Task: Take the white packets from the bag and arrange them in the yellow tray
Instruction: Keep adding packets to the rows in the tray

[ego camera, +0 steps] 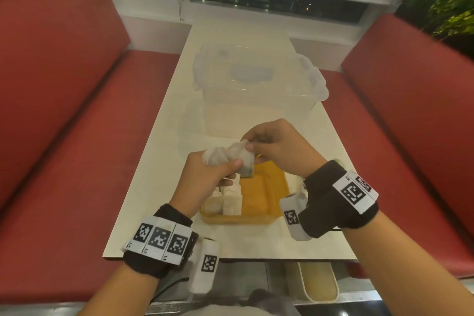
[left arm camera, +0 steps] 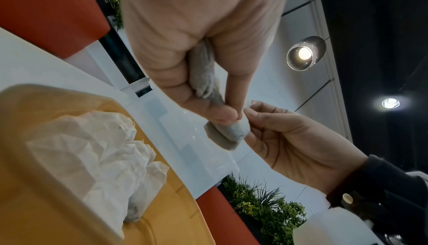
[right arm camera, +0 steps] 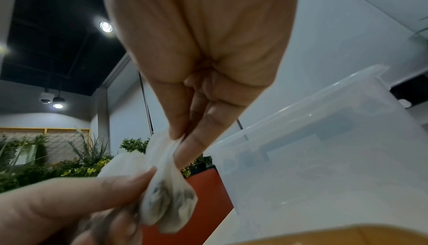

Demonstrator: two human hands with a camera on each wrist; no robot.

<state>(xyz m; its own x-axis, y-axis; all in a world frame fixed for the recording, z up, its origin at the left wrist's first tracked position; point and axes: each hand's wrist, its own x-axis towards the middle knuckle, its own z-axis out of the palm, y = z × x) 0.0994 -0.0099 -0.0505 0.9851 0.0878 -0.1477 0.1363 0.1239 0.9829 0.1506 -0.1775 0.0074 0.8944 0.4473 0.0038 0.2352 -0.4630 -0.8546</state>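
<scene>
We see the left hand [ego camera: 205, 177] clenched round a crumpled bunch of thin white paper packets [ego camera: 218, 158], while the right hand [ego camera: 277, 146] pinches the top of one packet with dark contents [right arm camera: 166, 201] between thumb and forefinger. Directly below this grip sits the shallow yellow plastic tray [ego camera: 259, 192], with more white packets [left arm camera: 97, 150] standing at its left end. Beyond the hands stands a clear plastic lidded box [ego camera: 256, 90] on the pale table [ego camera: 154, 167].

Dim indoor light from ceiling lamps [left arm camera: 305, 53] — glaring in the wrist views (soft, motion-blurred) — with edges strongly bent.
</scene>
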